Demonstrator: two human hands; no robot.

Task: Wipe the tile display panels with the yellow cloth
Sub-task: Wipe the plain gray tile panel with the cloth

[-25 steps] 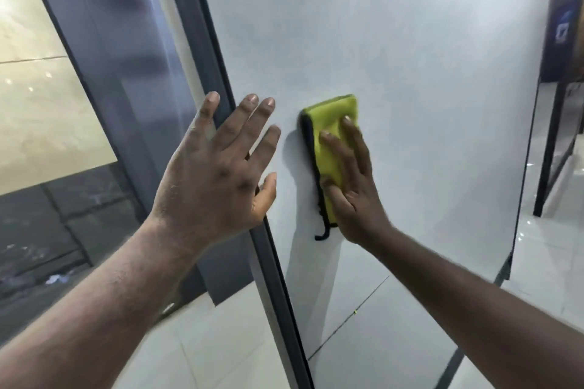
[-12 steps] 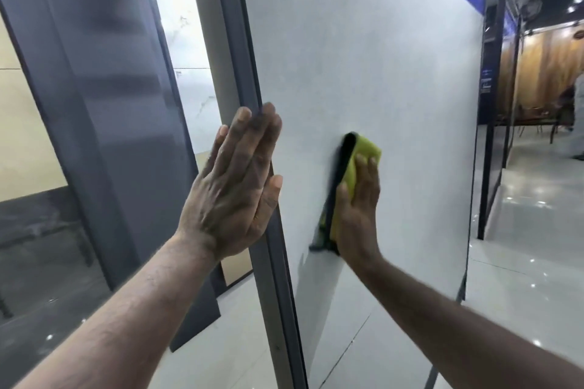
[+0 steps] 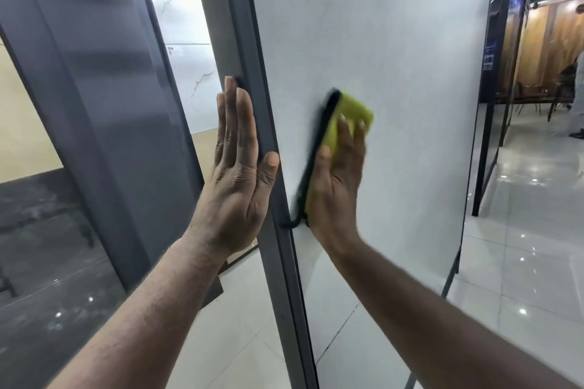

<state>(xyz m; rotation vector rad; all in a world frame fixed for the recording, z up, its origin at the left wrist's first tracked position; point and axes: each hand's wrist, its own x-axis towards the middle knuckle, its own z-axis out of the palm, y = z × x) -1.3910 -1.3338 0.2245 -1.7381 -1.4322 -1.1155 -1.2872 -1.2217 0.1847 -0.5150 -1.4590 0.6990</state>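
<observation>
The white panel (image 3: 410, 88) stands upright under my right fingers (image 3: 346, 133) and takes most of the view. A dark panel (image 3: 94, 104), glossy, stands to the left of my left fingers (image 3: 243, 117). The shiny floor (image 3: 521, 278) lies below and to the right of my right fingers. The grey frame (image 3: 243, 57) runs along the left edge of the white panel. My left hand (image 3: 237, 180) lies flat on this frame, left fingers straight and close together, pointing up and holding nothing. My right hand (image 3: 338, 189) presses the cloth (image 3: 354, 107) against the white panel, right fingers almost straight on it. The cloth is between my right palm and the panel; its yellow top shows above my fingertips, and its black edge faces my left hand.
</observation>
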